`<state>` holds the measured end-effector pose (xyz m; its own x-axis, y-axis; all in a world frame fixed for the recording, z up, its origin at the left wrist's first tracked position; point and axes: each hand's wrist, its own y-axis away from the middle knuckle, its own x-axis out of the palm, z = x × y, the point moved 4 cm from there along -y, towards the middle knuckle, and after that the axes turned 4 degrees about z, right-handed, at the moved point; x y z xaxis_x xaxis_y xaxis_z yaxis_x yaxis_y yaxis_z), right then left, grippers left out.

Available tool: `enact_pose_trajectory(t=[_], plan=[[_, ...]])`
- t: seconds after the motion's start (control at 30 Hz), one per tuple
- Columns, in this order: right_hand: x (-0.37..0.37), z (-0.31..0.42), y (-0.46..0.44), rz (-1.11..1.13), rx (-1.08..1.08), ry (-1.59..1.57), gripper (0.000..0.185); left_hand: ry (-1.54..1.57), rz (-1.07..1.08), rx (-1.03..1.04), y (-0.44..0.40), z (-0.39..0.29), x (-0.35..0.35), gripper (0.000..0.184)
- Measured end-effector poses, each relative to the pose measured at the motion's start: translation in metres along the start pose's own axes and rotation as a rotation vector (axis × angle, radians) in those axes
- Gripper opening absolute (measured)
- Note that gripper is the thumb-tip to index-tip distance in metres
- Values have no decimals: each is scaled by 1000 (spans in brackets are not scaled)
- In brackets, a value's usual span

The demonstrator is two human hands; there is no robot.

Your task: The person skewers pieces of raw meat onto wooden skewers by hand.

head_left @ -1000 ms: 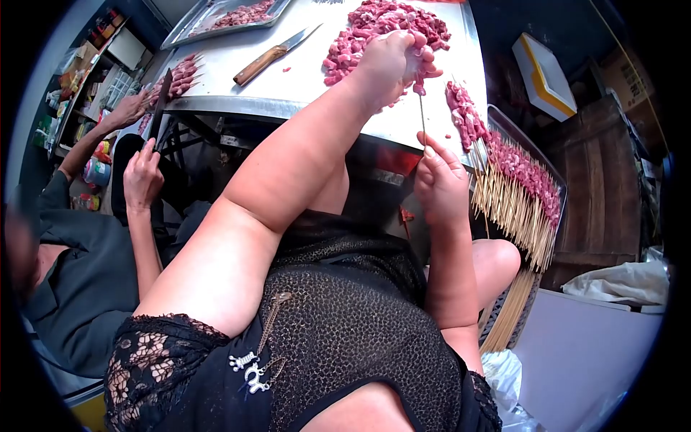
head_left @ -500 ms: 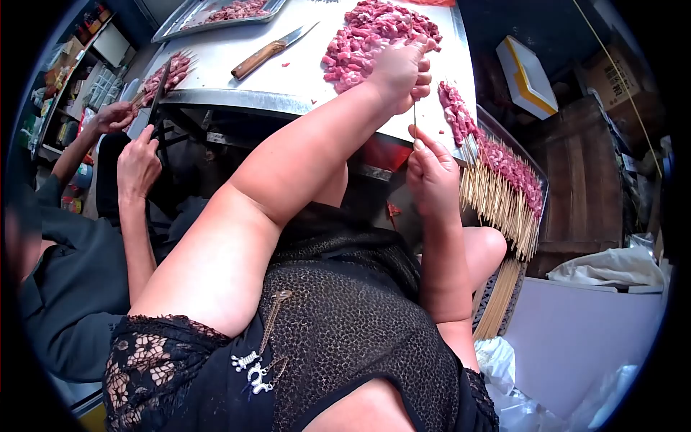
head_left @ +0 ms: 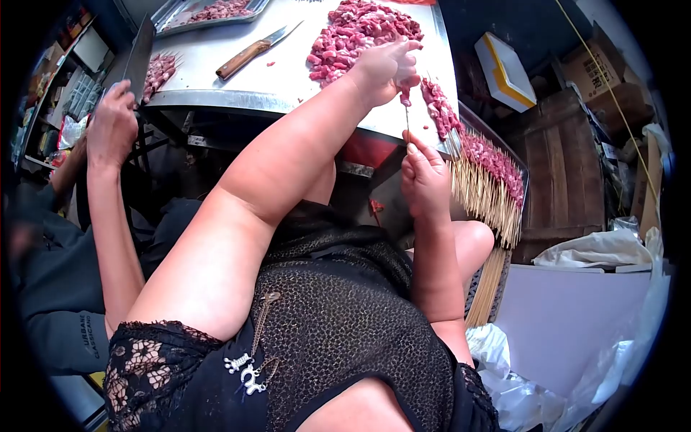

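My left hand (head_left: 385,70) is closed around the upper part of a thin skewer (head_left: 407,119), at the edge of a pile of raw cut meat (head_left: 353,43). A piece of meat (head_left: 405,95) shows on the skewer just under its fingers; what else those fingers cover is hidden. Lower down, my right hand (head_left: 426,176) pinches the bottom end of the skewer, in front of the table edge. Right of the pile, finished meat skewers (head_left: 440,108) lie on the table corner, and many more fill a tray (head_left: 493,162) beside it.
A wooden-handled knife (head_left: 252,59) lies on the white table (head_left: 216,86). Behind it stands a metal tray of meat (head_left: 216,13). At left, a co-worker's hand (head_left: 113,122) is near a large blade (head_left: 137,54) and more skewers (head_left: 158,75). Bare sticks (head_left: 487,288) lie below the right tray.
My left hand has come slightly down the skewer, and a meat piece now shows below its fingers. The co-worker's hand and blade have moved up and left. The whole view has shifted a little.
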<state>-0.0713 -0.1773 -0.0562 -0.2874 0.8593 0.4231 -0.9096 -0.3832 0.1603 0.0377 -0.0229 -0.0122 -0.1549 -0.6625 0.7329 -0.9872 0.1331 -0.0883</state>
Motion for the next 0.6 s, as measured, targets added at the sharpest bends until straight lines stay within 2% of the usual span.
enact_pose_trajectory(t=[0.07, 0.1, 0.13, 0.2, 0.23, 0.27, 0.33, 0.37, 0.43, 0.53, 0.6], plan=[[3, -3, -1, 15, 0, 20, 28, 178, 130, -48, 0, 4, -2, 25], [6, -3, -1, -10, -14, 27, 28, 107, -74, -13, 12, -3, 17, 25], [8, 1, 2, -18, -17, 25, 28, 121, 62, -2, 7, -2, 9, 29], [10, 21, 9, -80, -185, 277, 27, 53, 69, 54, 4, -5, 12, 37], [3, 38, 11, -149, -386, 601, 23, -10, 72, 61, 5, -7, 11, 48], [0, 53, 19, -250, -485, 810, 22, -72, 72, 66, 7, -9, 10, 62], [-16, 70, 21, -382, -894, 1268, 22, -371, -144, 98, 8, -12, 2, 70], [-26, 71, 22, -392, -893, 1268, 22, -384, -169, 34, 1, -11, -6, 69], [-43, 60, 19, -509, -571, 1973, 22, -437, -176, 2, 5, -10, -5, 69], [-44, 57, 29, -514, -728, 2003, 38, -553, -173, -14, 7, -15, 0, 69], [-59, 50, 28, -548, -641, 2029, 48, -542, -153, -1, 6, -14, 0, 65]])
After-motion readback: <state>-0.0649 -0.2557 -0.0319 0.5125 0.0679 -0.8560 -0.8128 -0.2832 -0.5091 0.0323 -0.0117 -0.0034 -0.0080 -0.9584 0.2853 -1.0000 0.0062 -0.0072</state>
